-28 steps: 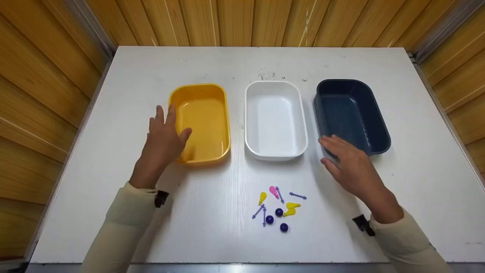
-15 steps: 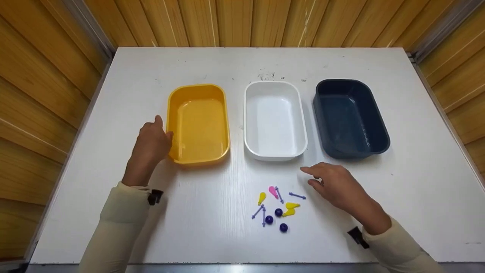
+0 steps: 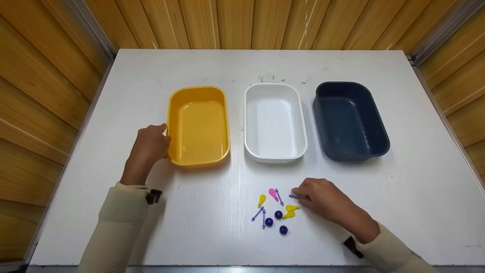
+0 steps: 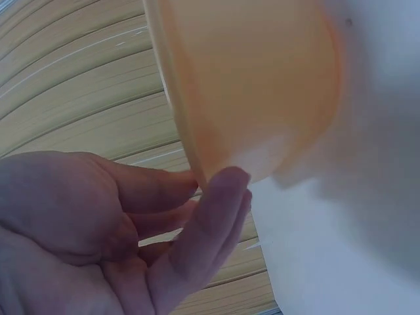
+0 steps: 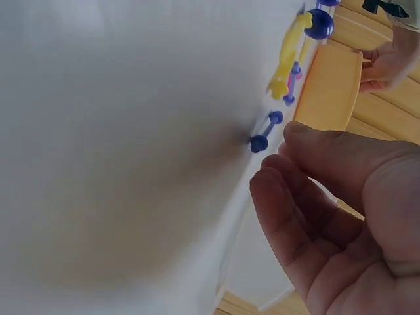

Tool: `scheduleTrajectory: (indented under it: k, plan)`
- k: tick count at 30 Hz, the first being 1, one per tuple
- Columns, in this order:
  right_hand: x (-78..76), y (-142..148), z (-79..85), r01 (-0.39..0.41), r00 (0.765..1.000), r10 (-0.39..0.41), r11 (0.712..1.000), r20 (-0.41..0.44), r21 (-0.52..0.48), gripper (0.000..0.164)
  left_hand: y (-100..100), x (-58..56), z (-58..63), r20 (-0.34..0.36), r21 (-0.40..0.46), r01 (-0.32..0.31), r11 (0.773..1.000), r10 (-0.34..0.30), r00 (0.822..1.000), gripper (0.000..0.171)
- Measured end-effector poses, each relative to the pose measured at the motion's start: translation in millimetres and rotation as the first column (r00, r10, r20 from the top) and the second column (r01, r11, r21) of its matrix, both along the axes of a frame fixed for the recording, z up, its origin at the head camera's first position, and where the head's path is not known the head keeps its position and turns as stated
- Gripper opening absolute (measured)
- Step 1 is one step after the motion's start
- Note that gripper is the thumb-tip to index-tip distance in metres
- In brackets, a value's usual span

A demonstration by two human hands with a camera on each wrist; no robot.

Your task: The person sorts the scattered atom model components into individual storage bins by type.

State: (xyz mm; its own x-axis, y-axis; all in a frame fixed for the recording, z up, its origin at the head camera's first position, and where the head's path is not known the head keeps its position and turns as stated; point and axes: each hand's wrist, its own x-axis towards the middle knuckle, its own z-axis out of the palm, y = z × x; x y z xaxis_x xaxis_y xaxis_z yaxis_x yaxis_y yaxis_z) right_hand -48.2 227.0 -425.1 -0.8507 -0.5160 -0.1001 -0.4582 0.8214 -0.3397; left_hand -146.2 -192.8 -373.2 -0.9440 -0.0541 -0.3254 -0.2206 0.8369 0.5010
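My left hand (image 3: 150, 143) pinches the left rim of the yellow bin (image 3: 199, 129); the left wrist view shows thumb and fingers (image 4: 220, 197) at its edge. My right hand (image 3: 324, 199) hovers over a small purple rod with knobbed ends (image 3: 294, 196). In the right wrist view, this rod (image 5: 268, 133) lies on the table just beyond the fingertips, with a gap between thumb and fingers (image 5: 272, 190). Beside it lie yellow teardrop pieces (image 3: 291, 207), a pink teardrop piece (image 3: 272, 193), more purple rods (image 3: 279, 197) and dark purple beads (image 3: 283, 229).
A white bin (image 3: 276, 125) stands in the middle of the white table (image 3: 204, 227), and a dark blue bin (image 3: 350, 119) to its right. Wood-slat walls (image 3: 235, 24) border the back and sides.
My right hand has moved from the dark blue bin down and left to the purple rod. My left hand has drawn back from over the yellow bin and now grips its left rim.
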Motion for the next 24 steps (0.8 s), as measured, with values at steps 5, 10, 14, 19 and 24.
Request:
scheduleTrajectory:
  k: [5,10,14,19,24]
  plan:
    - [1.5,-1.8,-6.7,-0.044,0.998,0.044,0.999,-0.035,-0.004,0.027,-0.1,1.4,-0.1,0.004,0.057,-0.044,0.997,0.044,0.999,0.048]
    - [0.3,-2.9,-10.2,-0.052,0.995,0.051,0.998,-0.082,-0.018,0.023,0.2,1.8,1.4,0.028,0.089,-0.095,0.991,0.093,0.995,0.049]
    - [-0.2,-3.4,-11.3,-0.041,0.996,0.039,0.999,-0.083,-0.013,0.023,0.5,0.4,0.5,0.023,0.09,-0.081,0.993,0.079,0.997,0.05]
    - [3.3,-4.8,-11.1,-0.015,0.997,0.014,1.0,-0.08,-0.001,0.021,3.5,0.4,-0.9,0.052,0.084,-0.092,0.992,0.088,0.995,0.051]
    - [5.0,-8.0,-3.2,0.013,0.995,-0.013,1.0,-0.095,0.005,0.022,6.1,1.5,-3.2,0.078,0.068,-0.084,0.994,0.079,0.994,0.051]
